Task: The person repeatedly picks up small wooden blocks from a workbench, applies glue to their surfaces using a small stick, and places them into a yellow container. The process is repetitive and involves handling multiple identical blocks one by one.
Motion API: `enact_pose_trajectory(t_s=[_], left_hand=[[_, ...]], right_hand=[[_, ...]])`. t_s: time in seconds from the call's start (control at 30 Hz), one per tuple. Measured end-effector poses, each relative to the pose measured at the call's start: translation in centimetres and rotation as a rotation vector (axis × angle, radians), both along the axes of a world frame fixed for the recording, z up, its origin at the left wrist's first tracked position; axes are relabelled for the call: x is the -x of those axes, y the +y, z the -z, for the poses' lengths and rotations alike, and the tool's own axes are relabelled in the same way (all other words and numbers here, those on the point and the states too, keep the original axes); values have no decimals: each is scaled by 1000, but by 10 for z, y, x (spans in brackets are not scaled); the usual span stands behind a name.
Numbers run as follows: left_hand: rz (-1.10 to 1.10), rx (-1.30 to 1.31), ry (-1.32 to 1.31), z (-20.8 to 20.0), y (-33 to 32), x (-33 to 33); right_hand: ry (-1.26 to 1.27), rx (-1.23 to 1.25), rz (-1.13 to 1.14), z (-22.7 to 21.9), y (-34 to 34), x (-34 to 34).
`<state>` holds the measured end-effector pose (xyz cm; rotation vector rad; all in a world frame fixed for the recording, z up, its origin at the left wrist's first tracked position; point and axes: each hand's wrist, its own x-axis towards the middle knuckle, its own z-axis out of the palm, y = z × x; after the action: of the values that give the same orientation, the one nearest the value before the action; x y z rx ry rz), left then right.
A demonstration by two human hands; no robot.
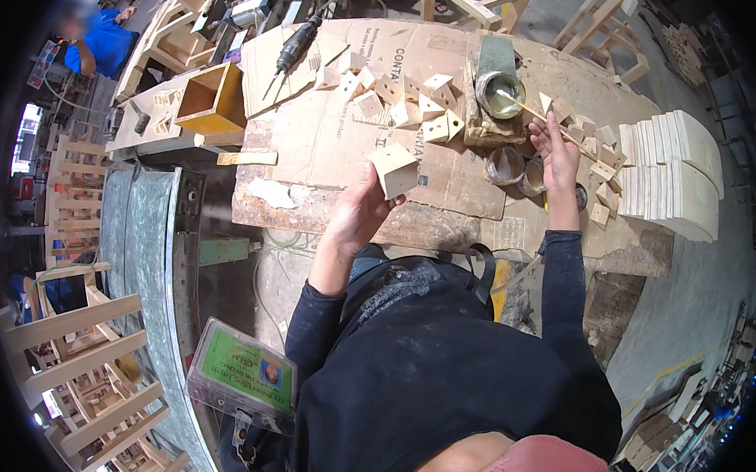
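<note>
Nearest the camera: pink fabric (545, 469), at the lower edge, beside the wearer's dark top (440, 357).

From left to right:
- Slatted wooden frames (83, 324), beside a long green-grey worktop (138, 217). Person in blue (108, 45), in the upper corner.
- Open-fronted wooden box (200, 102), yellow-brown, at the cardboard's left.
- Clear badge holder (246, 369), with green card, near the left sleeve.
- Corded power tool (298, 47), dark, lying on the cardboard sheet (322, 153).
- Left hand (356, 218): thumb and fingers clamped on one pale wooden block (395, 169), raised over the bench's near side.
- Loose drilled blocks (405, 89), angular, grouped beyond that hand on the cardboard.
- Open jar (500, 95), pale contents, just before a green block (497, 56).
- Thin stick (580, 148), one end in the jar's mouth.
- Right hand (557, 164): fingers closed on the stick; two small open tubs (505, 166) just left of it.
- Second group of blocks (603, 170), right of that hand.
- Curved wooden panels (676, 177), pale, in two adjoining stacks.
</note>
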<state>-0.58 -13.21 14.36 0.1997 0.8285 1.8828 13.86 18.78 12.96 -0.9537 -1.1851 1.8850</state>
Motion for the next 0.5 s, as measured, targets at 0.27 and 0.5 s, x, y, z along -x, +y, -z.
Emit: enact_pose_trajectory(t_s=[0.27, 0.5], left_hand=[[-11, -54, -14, -6, 11, 0], [100, -229, 133, -35, 17, 2]], right_hand=[[114, -40, -71, -31, -29, -3], [125, -271, -292, -81, -113, 0]])
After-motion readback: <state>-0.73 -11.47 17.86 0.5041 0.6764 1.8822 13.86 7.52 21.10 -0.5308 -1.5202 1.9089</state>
